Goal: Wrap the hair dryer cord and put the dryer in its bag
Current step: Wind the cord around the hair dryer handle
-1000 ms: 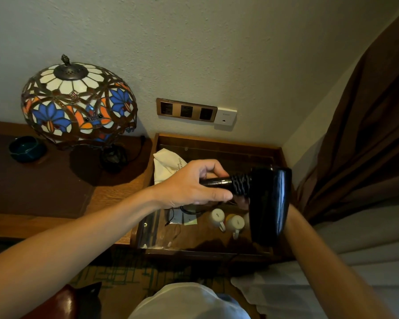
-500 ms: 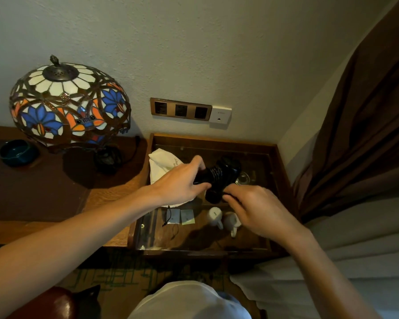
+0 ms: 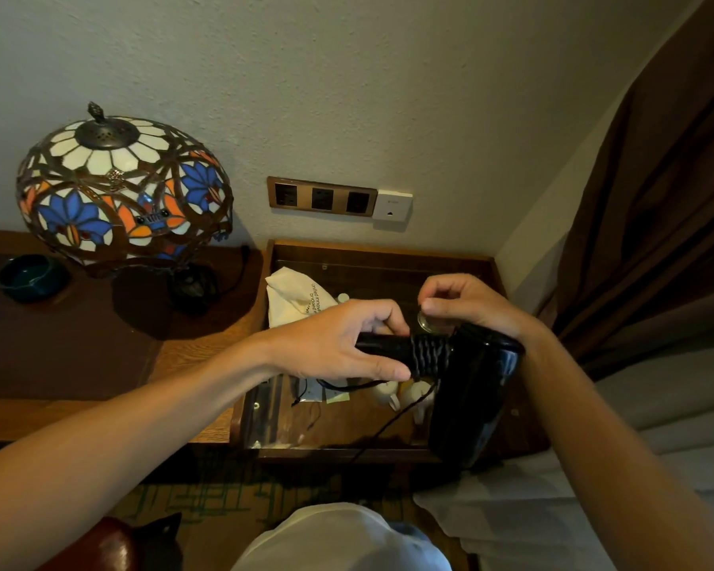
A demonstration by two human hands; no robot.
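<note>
If the loose cord (image 3: 392, 422) trailing below the handle snags the wooden tray's (image 3: 372, 247) near edge, or tension slackens, the coils could slip. Left hand (image 3: 339, 344) is clamped around the hair dryer (image 3: 470, 389) handle beside the coils; right hand (image 3: 470, 307) pinches cord above them. Bag (image 3: 293, 300) lies in the tray's far-left corner, untouched.

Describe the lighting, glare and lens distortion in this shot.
Head view: dim, warm light; the lamp looks unlit and throws a shadow on the desk; glare streaks the hair dryer body; wide-angle lens bends the curtain and stretches both forearms.
</note>
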